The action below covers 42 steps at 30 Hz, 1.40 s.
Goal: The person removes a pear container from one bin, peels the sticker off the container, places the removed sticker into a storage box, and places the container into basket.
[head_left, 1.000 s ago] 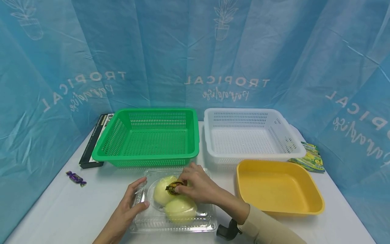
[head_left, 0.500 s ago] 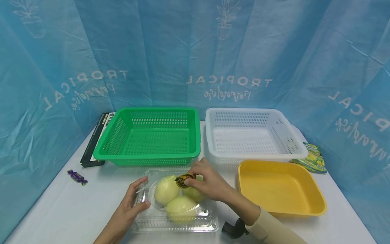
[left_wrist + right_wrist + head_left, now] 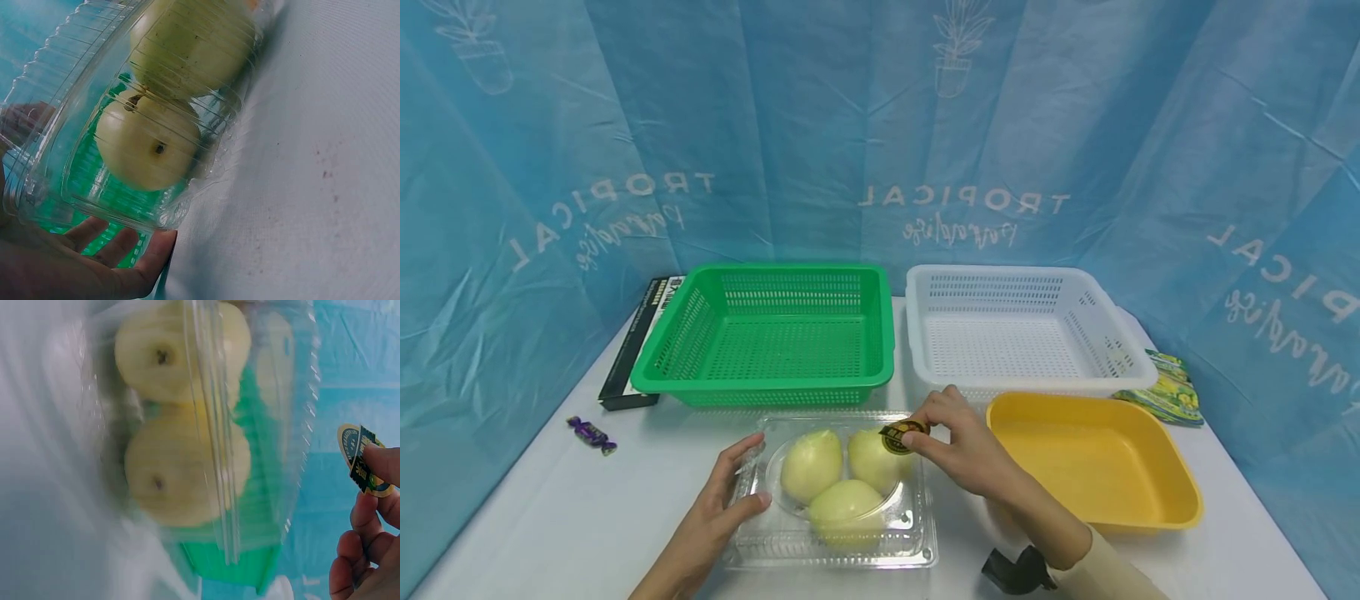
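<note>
A clear plastic clamshell box (image 3: 760,533) lies on the white table with its lid down. Inside are three pale yellow-green fruits (image 3: 847,510), apples or pears by their look. My left hand (image 3: 718,508) holds the box's left side, thumb on the front part and fingers at the back corner; the left wrist view shows the fingertips (image 3: 164,240) against its edge. Over the box's right edge, my right hand (image 3: 966,446) pinches a black-and-gold oval sticker (image 3: 895,437) between thumb and fingers. In the right wrist view the sticker (image 3: 357,456) is apart from the lid.
Behind the box stand a green basket (image 3: 760,387) and a white basket (image 3: 1037,386). A yellow tray (image 3: 1097,475) sits at right, near a green-yellow packet (image 3: 1172,392). At left are a purple-wrapped candy (image 3: 591,435) and a black box (image 3: 632,358).
My right hand has moved rightward with the sticker, from above the fruits to the box's right edge, uncovering the right-hand fruit. The left hand has stayed on the box.
</note>
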{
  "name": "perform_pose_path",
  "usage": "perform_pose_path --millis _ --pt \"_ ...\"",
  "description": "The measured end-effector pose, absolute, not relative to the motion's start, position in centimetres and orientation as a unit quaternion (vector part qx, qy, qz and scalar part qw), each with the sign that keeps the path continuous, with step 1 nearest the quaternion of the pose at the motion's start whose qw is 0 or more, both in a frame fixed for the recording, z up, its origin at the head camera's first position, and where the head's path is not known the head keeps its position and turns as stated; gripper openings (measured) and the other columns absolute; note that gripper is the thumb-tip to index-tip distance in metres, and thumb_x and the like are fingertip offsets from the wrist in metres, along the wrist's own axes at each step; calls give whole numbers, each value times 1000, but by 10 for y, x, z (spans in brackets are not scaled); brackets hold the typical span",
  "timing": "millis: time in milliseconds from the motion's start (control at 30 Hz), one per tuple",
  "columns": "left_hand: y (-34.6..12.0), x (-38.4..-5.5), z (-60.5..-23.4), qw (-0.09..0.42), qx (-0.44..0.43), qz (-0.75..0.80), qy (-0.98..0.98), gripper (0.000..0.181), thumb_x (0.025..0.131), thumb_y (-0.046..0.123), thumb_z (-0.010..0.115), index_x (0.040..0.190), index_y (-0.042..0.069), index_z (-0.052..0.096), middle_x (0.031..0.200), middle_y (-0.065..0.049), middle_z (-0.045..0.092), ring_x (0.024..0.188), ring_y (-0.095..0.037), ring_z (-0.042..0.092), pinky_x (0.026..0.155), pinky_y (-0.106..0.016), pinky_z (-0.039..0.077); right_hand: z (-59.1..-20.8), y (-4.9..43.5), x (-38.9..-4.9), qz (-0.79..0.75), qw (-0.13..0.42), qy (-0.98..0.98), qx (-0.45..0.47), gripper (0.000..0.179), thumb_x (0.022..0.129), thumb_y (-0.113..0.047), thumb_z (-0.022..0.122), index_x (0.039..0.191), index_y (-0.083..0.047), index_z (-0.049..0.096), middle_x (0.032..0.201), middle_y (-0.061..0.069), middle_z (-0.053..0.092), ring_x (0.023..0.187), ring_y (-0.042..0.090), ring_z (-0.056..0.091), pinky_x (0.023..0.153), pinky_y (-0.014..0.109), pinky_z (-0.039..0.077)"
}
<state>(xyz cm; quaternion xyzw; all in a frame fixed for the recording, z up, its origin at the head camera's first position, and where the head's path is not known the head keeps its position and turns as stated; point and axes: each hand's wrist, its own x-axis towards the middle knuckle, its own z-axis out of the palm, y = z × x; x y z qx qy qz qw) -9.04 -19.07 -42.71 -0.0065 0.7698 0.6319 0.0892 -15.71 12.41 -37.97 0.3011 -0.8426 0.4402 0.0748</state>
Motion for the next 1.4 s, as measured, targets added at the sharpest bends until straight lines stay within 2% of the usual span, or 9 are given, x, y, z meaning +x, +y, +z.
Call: perform_pose_path --millis 167,467,667,833,1000,1267,1400 --pt "-191 -90 -427 95 -13 631 770 68 89 20 61 145 30 24 160 -13 3 144 -48 -9 105 -75 0 -376 143 -156 443 69 -852 270 5 85 -21 70 82 -22 66 78 -12 53 82 11 40 70 23 35" --pt "-191 -91 -426 100 -19 630 770 68 89 21 61 145 32 24 160 -13 2 144 -45 -10 106 -74 -2 -378 172 -157 443 85 -861 236 14 85 -19 69 76 -25 61 78 -10 56 79 11 39 67 25 35" --pt "-190 -90 -425 100 -19 631 769 68 89 22 61 145 30 24 160 -12 3 144 -46 -10 107 -74 -2 -380 192 -157 428 102 -870 222 11 85 -17 70 78 -23 64 78 -9 57 78 13 40 66 24 35" --pt "-190 -90 -425 98 -17 628 772 68 89 22 61 145 29 24 160 -12 4 144 -46 -9 107 -73 -2 -384 210 -157 422 102 -878 202 7 87 -17 68 81 -20 65 81 -8 59 79 10 40 65 23 36" --pt "-191 -90 -426 94 -12 631 770 67 89 21 61 145 28 24 159 -12 4 144 -46 -10 107 -73 -2 -392 226 -158 401 108 -893 171 11 87 -19 67 78 -21 61 80 -6 56 78 8 39 64 23 35" --pt "-191 -89 -427 90 -6 633 769 67 89 20 60 146 28 25 159 -12 5 144 -47 -9 106 -74 -1 -401 245 -155 358 89 -923 109 17 89 -28 65 77 -19 58 83 -5 56 85 6 45 73 23 42" --pt "-191 -89 -427 91 -7 634 768 67 89 20 60 146 28 24 159 -13 6 144 -47 -9 106 -74 -1 -402 254 -154 343 81 -931 96 19 90 -30 64 77 -18 57 80 -5 55 84 7 45 71 24 41"
